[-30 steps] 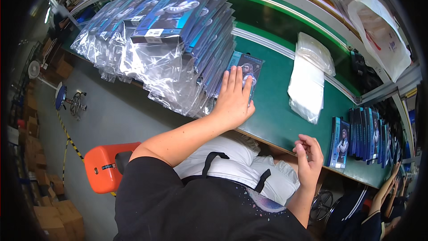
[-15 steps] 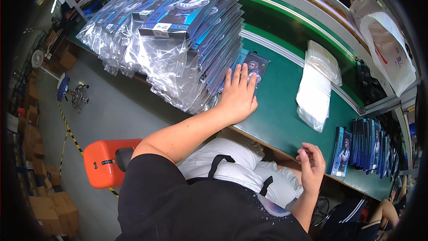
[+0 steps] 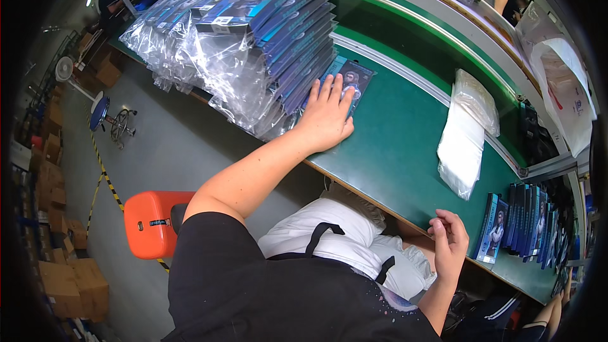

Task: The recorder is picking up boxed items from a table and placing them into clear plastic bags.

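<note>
My left hand [image 3: 326, 114] lies flat with its fingers stretched over a flat blue-and-black printed box [image 3: 356, 76], which rests on the green tabletop beside a tall stack. That stack [image 3: 269, 12] holds several like boxes in clear plastic bags, their loose bag ends hanging toward the near table edge. The palm and fingers hide much of the lone box. My right hand [image 3: 449, 240] is held near the table's front edge, fingers loosely curled and apart from the thumb, with nothing visible in it. Nearest to it stands an upright blue box [image 3: 491, 228].
A pile of clear plastic bags [image 3: 461, 152] lies on the green table [image 3: 392, 145]. More boxes [image 3: 529, 218] stand in a row at the right. A white plastic bag [image 3: 560, 88] hangs from the frame. An orange stool [image 3: 149, 225] and a blue wheeled stool [image 3: 100, 113] are at left.
The view has shifted slightly, so the bags and upright boxes appear farther right. My left hand stays on the box, and the right hand keeps nearly the same pose.
</note>
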Motion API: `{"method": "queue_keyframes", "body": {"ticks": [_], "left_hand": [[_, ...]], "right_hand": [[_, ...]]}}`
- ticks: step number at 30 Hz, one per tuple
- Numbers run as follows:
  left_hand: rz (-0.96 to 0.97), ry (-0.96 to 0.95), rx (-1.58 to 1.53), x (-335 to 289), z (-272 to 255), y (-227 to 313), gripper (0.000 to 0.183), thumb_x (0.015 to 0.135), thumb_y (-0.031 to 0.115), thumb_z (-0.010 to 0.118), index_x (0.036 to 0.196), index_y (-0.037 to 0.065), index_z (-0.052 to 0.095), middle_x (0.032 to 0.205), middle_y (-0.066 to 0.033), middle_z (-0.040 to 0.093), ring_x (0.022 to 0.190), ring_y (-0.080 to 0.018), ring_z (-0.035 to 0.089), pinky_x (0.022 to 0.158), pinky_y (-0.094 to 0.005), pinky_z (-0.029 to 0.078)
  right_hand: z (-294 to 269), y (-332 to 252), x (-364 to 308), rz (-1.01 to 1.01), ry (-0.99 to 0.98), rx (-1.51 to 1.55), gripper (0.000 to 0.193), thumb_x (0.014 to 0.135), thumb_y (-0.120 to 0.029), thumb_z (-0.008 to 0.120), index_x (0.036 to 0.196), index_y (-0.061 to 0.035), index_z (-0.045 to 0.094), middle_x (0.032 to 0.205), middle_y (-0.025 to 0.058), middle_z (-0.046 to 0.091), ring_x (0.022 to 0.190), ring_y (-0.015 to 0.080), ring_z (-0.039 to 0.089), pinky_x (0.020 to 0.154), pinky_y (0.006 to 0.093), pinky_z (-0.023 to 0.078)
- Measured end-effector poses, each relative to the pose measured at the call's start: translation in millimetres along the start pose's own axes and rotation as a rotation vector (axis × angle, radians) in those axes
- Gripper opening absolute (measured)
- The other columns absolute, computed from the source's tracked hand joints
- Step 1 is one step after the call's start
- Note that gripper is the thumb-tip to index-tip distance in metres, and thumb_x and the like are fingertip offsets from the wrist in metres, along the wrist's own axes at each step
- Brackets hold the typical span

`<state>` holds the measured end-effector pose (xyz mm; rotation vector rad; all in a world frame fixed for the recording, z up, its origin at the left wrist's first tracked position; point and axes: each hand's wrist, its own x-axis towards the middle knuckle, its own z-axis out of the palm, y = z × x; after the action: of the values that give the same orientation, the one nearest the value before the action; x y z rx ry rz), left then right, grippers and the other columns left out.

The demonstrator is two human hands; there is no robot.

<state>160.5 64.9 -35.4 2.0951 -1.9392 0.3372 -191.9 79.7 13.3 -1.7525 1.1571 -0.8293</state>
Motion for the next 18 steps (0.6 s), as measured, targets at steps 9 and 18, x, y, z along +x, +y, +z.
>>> {"method": "queue_keyframes", "body": {"ticks": [9,18], "left_hand": [[-0.025,-0.031,0.067,-3.7,-4.7,-41.0,0.061,0.088,0.030,0.046,0.141,0.002,0.030,0.146,-0.0272,0.024,0.137,-0.0416,0.022,0.112,-0.0529,0.014],[-0.008,-0.059,0.057,1.0,-4.3,-37.0,0.061,0.087,0.030,0.049,0.140,0.004,0.034,0.149,-0.0222,0.025,0.139,-0.0361,0.021,0.113,-0.0497,0.016]], "right_hand": [[-0.9,6.8,-0.9,0.005,-0.014,0.018,0.015,0.086,-0.003,0.059,0.099,0.0058,0.061,0.086,0.0072,0.059,0.076,0.0117,0.059,0.068,0.0237,0.048],[-21.3,24.2,-5.4,-0.043,0.040,0.106,0.015,0.086,-0.004,0.059,0.099,0.0042,0.062,0.081,0.0073,0.059,0.069,0.0117,0.057,0.064,0.0236,0.046]]}}
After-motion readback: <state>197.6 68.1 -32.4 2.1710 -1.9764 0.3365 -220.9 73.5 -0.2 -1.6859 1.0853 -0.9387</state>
